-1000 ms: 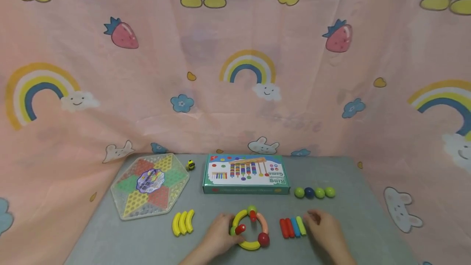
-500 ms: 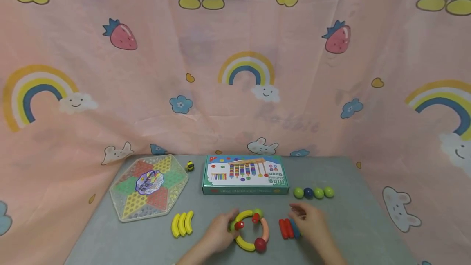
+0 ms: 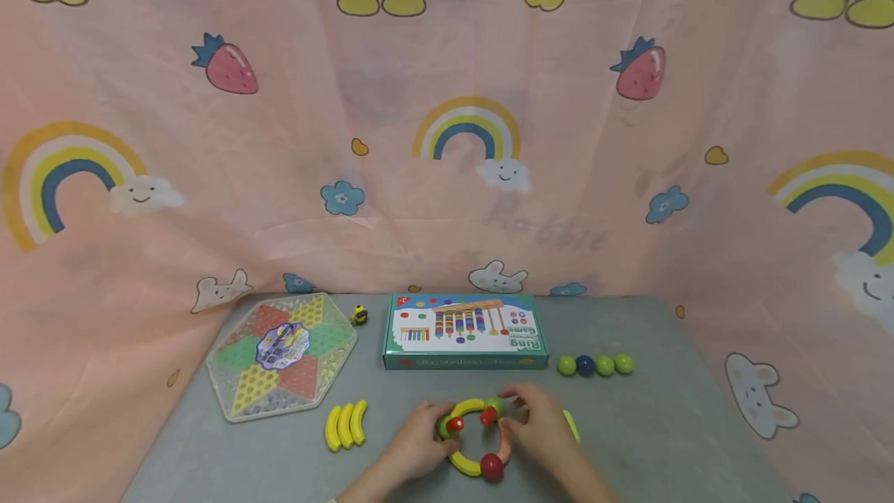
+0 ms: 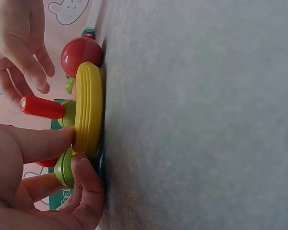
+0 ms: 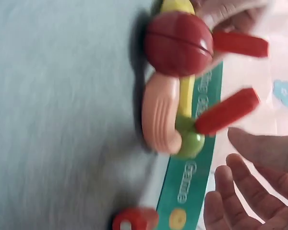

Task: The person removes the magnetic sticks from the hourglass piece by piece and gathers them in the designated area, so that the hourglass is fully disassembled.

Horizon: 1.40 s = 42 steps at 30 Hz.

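Note:
A toy ring [image 3: 464, 463] of yellow and pink curved sticks joined by balls lies at the front middle. Two red straight sticks rise from its green balls, and a red ball [image 3: 492, 467] sits at the near right. My left hand [image 3: 417, 441] pinches the ring on its left; in the left wrist view, thumb and fingers close about a green ball [image 4: 64, 167] and the end of a yellow curved stick [image 4: 89, 110]. My right hand [image 3: 548, 429], fingers loosely bent and holding nothing, hovers beside the ring's right side, near an upright red stick [image 5: 230, 110].
A green straight stick [image 3: 571, 425] shows past my right hand, which hides the others in that row. Yellow curved sticks [image 3: 345, 427] lie left, several balls [image 3: 604, 365] right. Behind are a game box [image 3: 466, 362], a hexagonal board [image 3: 307, 394] and a toy bee [image 3: 359, 315].
My right hand has moved left from beside the straight sticks to the ring, passing over them. The ring has turned slightly in my left hand's grip, its far green ball shifting right.

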{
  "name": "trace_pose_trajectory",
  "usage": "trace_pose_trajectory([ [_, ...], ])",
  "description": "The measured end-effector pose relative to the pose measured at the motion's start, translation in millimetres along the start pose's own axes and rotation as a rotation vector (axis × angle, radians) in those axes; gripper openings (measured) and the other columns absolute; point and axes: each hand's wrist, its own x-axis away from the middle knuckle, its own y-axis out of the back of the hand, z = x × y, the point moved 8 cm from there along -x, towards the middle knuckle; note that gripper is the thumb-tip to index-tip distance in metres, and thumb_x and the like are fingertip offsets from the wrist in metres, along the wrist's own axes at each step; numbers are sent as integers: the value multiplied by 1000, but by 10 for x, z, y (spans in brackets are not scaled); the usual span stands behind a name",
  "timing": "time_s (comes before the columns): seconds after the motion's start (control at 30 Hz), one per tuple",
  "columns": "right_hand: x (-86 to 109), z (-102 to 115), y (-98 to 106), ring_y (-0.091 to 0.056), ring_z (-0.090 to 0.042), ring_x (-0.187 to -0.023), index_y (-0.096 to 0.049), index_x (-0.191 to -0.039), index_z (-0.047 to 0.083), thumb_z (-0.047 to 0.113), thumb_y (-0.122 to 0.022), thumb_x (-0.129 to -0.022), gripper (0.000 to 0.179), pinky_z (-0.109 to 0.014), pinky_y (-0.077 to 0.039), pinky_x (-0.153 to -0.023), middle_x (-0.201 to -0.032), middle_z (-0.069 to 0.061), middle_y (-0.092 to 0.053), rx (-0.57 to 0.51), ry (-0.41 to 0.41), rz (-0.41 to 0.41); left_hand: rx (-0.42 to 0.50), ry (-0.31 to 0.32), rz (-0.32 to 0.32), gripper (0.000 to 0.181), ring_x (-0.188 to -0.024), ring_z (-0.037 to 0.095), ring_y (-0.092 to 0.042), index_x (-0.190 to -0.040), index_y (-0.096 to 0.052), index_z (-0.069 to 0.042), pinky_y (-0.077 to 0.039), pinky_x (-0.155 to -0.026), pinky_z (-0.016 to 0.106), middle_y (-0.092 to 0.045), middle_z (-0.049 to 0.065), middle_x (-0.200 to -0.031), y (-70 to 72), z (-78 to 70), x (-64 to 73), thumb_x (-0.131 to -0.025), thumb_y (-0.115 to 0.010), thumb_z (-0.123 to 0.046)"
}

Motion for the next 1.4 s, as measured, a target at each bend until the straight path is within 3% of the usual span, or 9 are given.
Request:
trace_pose_trajectory([
  [0.17,-16,119,-153,-62,-17,-95,-73,-108,18,8,-86,-73,39,-39,-55,-80,-105,5,-69,-12,108,42,14,10,9,59,-81,16,-52,-138,-60,-7,-45,-63,27,-56,3,-106,9,14,-6,-83,-80,-15],
  [0.3,-26,116,-198,-65,-18,-95,-77,-101,19,13,-87,-73,30,-44,-55,-84,-97,9,-70,-1,134,47,16,6,8,60,-80,16,-53,-138,-60,-7,-46,-62,27,-56,3,-106,8,14,-10,-83,-80,-16],
  [0.57,-8,3,-192,-66,-16,-93,-77,-99,18,26,-84,-82,20,-48,-55,-87,-96,5,-74,-34,-27,83,16,17,18,60,-80,17,-52,-139,-59,-8,-46,-63,29,-55,3,-106,-11,5,-3,-83,-80,-14],
  [0.7,20,-8,-163,-67,-15,-91,-76,-105,12,23,-81,-84,24,-45,-57,-84,-96,3,-74,-73,-29,69,-20,0,1,64,-97,22,-58,-142,-55,-6,-54,-82,43,-58,7,-114,-8,-14,-12,-82,-77,-10],
  [0.8,36,-23,-110,-66,-13,-87,-75,-108,10,23,-80,-86,26,-38,-58,-79,-94,3,-73,-95,-56,39,-44,-18,-33,69,-110,29,-58,-144,-51,-5,-50,-96,56,-58,14,-122,-4,-40,-20,-79,-74,-5],
  [0.87,44,-31,-55,-64,-11,-84,-75,-110,10,23,-79,-87,27,-35,-58,-76,-93,3,-72,-91,-78,15,-49,-13,-59,70,-114,32,-57,-144,-51,-5,-49,-98,58,-56,16,-126,-8,-44,-26,-78,-73,-4],
  [1.03,78,-65,91,-66,-12,-84,-71,-114,6,21,-78,-88,30,-34,-58,-75,-92,2,-72,-123,-138,-52,-83,20,-150,71,-119,37,-57,-142,-50,-1,-49,-99,59,-53,21,-130,12,-39,-22,-78,-78,-10],
  [1.23,114,-193,190,-67,-13,-78,-67,-106,7,18,-79,-87,26,-31,-58,-67,-89,-1,-72,-225,-221,-97,-111,105,-153,63,-101,28,-60,-123,-57,0,-53,-89,54,-61,14,-111,-12,-5,-10,-74,-88,-26],
  [1.4,126,-287,302,-67,-13,-83,-71,-107,6,23,-79,-88,27,-32,-59,-72,-95,-2,-73,-189,-214,-128,-122,52,-197,58,-105,32,-62,-125,-57,0,-53,-91,54,-62,16,-114,-5,-64,19,-75,-84,-11],
])
